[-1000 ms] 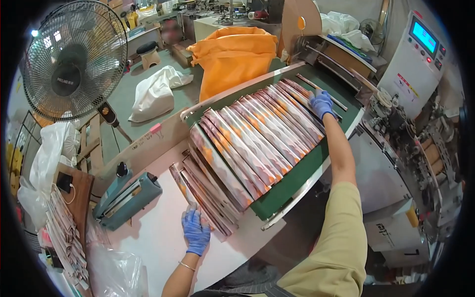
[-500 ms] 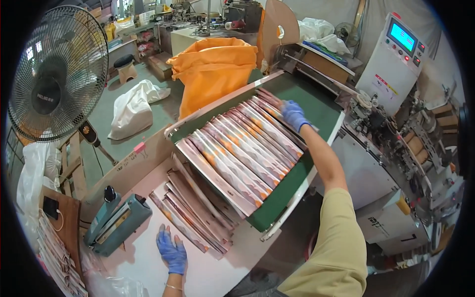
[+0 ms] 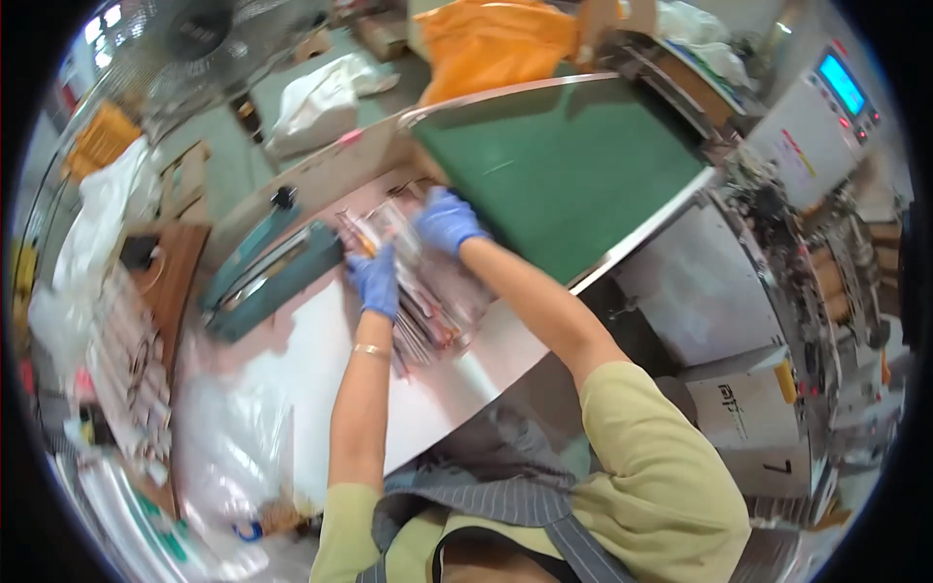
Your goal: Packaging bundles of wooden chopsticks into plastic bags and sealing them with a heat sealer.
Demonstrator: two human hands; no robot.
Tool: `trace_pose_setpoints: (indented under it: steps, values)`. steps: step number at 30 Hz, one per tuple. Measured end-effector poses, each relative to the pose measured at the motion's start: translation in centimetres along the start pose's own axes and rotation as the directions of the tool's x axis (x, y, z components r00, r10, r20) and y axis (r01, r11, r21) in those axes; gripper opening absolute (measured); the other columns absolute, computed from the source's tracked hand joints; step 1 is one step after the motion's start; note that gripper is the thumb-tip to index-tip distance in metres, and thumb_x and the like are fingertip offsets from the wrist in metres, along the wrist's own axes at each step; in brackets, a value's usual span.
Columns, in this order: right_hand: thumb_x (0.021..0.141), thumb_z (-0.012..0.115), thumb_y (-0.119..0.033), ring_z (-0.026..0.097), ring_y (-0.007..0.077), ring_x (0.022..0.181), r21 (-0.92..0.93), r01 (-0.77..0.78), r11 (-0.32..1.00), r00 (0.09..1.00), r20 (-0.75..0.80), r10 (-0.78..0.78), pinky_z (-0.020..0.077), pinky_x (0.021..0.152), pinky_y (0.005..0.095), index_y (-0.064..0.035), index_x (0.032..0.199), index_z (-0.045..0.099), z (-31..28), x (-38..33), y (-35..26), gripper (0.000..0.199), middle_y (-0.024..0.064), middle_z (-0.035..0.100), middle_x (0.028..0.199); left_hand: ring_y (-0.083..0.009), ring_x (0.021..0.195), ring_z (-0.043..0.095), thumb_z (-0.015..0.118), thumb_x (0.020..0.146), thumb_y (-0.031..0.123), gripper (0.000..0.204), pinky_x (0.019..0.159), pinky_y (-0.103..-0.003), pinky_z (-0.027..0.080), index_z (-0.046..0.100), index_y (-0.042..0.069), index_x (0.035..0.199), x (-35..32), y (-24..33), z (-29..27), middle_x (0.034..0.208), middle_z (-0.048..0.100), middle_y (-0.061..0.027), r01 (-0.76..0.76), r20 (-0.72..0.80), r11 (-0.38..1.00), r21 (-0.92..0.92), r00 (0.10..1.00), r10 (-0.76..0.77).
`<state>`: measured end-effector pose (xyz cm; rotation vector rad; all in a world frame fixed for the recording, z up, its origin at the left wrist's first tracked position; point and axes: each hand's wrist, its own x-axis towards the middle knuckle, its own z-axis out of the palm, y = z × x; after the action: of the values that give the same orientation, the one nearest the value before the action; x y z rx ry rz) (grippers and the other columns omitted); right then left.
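1 gloved left hand (image 3: 374, 280) and 1 gloved right hand (image 3: 447, 222) flank printed film packets (image 3: 428, 296) on the white tabletop (image 3: 311, 364), left of the green conveyor belt (image 3: 573, 175); cannot tell if blurred fingers grip; packets look gathered, not yet even.

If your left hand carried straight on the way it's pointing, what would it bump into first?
Probably the packs right at the fingertips of the left hand, though blur hides whether they already touch. Beyond them stands the low wall.
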<state>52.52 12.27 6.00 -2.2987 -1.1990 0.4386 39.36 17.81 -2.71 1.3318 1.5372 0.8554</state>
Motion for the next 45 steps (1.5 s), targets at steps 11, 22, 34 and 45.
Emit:
trace_pose_setpoints:
  steps: [11,22,34,45]
  values:
    - [0.079,0.063,-0.029,0.059,0.016,0.079,0.797,-0.598,0.085,0.744,0.592,-0.31,0.0494,0.07,0.0258,-0.0037,0.106,0.054,10.0,-7.1,0.5,0.038,0.0046,0.06,0.091,-0.0152,0.085,0.059,0.078,0.061,0.019,0.062,0.074,-0.029,0.05,0.048,0.007,0.114,-4.6,-1.5,-10.3,0.098,0.059,-0.0052,0.444,0.652,0.732,-0.517,0.758,0.002]
    - [0.048,0.085,-0.026,0.032,0.0225,0.121,0.869,0.325,0.372,0.724,0.025,-0.69,0.0317,0.098,0.0347,-0.003,0.134,0.02,4.3,-17.1,-4.1,0.11,0.0105,0.032,0.131,-0.0232,0.118,0.038,0.085,0.045,0.029,0.121,0.1,-0.034,0.029,0.01,0.001,0.135,-12.3,2.7,-21.5,0.129,0.036,-0.0135,-0.747,0.334,0.572,-0.339,0.472,0.816]
    - [0.053,0.082,-0.017,0.052,0.0192,0.097,0.704,0.687,0.177,0.48,-0.256,-0.839,0.0425,0.085,0.0318,-0.0057,0.114,0.051,-1.7,-20.3,-12.8,0.069,0.0117,0.053,0.113,-0.0195,0.107,0.049,0.081,0.054,0.031,0.088,0.093,-0.032,0.038,0.038,0.002,0.125,-15.1,2.7,-23.8,0.117,0.05,-0.0102,-0.367,0.349,0.661,-0.655,0.629,0.695]
    - [0.065,0.059,-0.018,0.06,0.0189,0.069,0.668,-0.581,0.466,0.225,0.682,-0.696,0.0488,0.067,0.0279,0.0041,0.09,0.058,9.4,-21.4,-9.5,0.033,0.0117,0.062,0.077,-0.0305,0.113,0.037,0.059,0.078,0.029,0.024,0.096,-0.04,0.03,0.062,0.007,0.087,-22.2,-11.1,-27.5,0.124,0.042,-0.0142,-0.289,-0.31,0.673,0.681,0.719,0.622]
